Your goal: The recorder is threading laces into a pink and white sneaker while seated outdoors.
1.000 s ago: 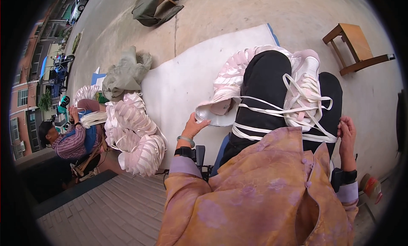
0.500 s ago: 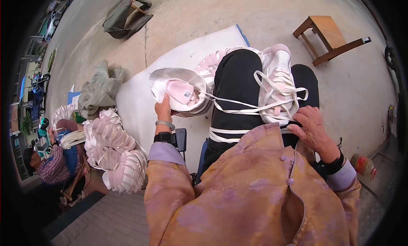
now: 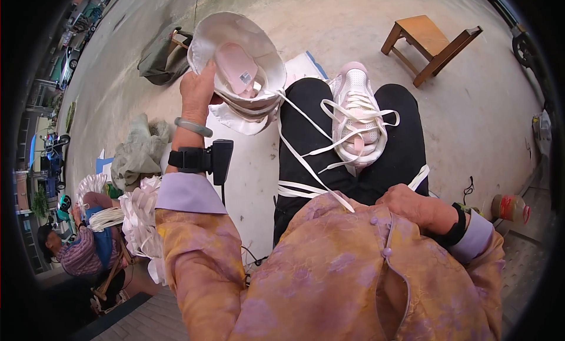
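Note:
My left hand (image 3: 199, 89) is closed on the edge of a stack of nested white shoe uppers (image 3: 268, 49), raised above the floor left of my knees. A pink padded piece (image 3: 236, 63) with a small label shows inside the top one. A white and pink sneaker (image 3: 353, 114) rests between my thighs, its laces loosely threaded. Long white laces (image 3: 306, 158) trail over my left thigh from near the stack toward my jacket. My right hand (image 3: 412, 207) lies at my lap against the jacket hem, fingers curled; whatever they may hold is hidden.
A wooden stool (image 3: 426, 37) stands ahead right. To the left lie a dark bag-like cover (image 3: 165, 55), a crumpled greenish sheet (image 3: 140, 149) and heaped pink-white pieces (image 3: 143, 214). Another person (image 3: 85, 247) sits far left. A plastic bottle (image 3: 511, 208) stands at right.
My left hand has lifted the stack of shoe uppers up and away to the left. My right hand has moved from beside the sneaker's laces down to my lap.

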The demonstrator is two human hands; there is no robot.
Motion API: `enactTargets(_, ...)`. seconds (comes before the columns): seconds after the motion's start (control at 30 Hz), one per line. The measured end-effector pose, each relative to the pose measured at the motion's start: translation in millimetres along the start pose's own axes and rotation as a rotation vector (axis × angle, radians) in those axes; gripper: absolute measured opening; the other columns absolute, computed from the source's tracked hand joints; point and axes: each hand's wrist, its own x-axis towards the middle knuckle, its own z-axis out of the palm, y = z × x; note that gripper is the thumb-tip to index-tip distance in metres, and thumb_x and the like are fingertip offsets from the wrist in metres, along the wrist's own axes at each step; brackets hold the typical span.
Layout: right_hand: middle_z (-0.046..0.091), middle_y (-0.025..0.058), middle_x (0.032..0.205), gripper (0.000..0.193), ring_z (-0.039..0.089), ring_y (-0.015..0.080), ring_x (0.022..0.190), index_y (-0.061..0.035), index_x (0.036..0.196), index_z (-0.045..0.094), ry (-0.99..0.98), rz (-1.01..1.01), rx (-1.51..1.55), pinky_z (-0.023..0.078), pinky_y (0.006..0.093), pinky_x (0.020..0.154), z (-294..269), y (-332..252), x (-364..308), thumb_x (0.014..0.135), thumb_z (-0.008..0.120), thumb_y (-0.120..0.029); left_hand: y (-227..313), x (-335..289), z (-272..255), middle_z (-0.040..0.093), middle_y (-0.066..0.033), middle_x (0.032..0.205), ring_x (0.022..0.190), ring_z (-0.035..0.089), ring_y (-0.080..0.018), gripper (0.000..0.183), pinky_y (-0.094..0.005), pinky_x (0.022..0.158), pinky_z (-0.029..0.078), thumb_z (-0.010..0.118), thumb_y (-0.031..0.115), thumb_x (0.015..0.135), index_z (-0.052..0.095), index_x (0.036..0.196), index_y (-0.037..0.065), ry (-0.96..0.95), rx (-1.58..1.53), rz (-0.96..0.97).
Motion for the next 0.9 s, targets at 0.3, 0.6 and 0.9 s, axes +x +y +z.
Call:
enactTargets(0.3, 0.056, 0.013, 0.077, 0.026, 0.056, 0.0324, 0.073, -0.0046, 0.081, 0.059, 0.447, 0.198, 0.094, 0.045, 0.041, 0.063, -22.1, 5.4, 9.7, 0.089, 0.051, -0.028, 56.4, -9.6, 28.4, 0.059, -0.0205, 0.055, 0.055, 0.065, -0.0292, 0.056, -0.0364, 0.056, 0.052, 0.054, 0.041, 0.08, 0.061, 0.072, -0.014, -0.237, 0.525, 0.385)
enactTargets(0.6, 0.045, 0.0101, 0.123, 0.066, 0.039, 0.0275, 0.119, -0.0083, 0.119, 0.048, 0.535, 0.287, -0.678, 0.025, 0.0501, 0.101, -32.1, 41.1, 31.0, 0.065, 0.074, -0.037, 95.2, -43.8, 17.0, 0.055, -0.0176, 0.05, 0.042, 0.058, -0.0222, 0.053, -0.0332, 0.039, 0.048, 0.058, 0.035, 0.078, 0.055, 0.064, -0.017, -0.416, 0.538, 0.461)
enactTargets(0.9, 0.045, 0.0081, 0.126, 0.072, 0.04, 0.0267, 0.119, -0.0052, 0.117, 0.049, 0.428, 0.191, -0.709, 0.024, 0.0531, 0.102, -49.3, 64.9, 34.8, 0.067, 0.065, -0.055, 134.7, -43.0, 31.6, 0.058, -0.0174, 0.056, 0.043, 0.059, -0.0253, 0.045, -0.033, 0.038, 0.048, 0.059, 0.029, 0.075, 0.059, 0.071, -0.015, -0.567, 0.516, 0.341)
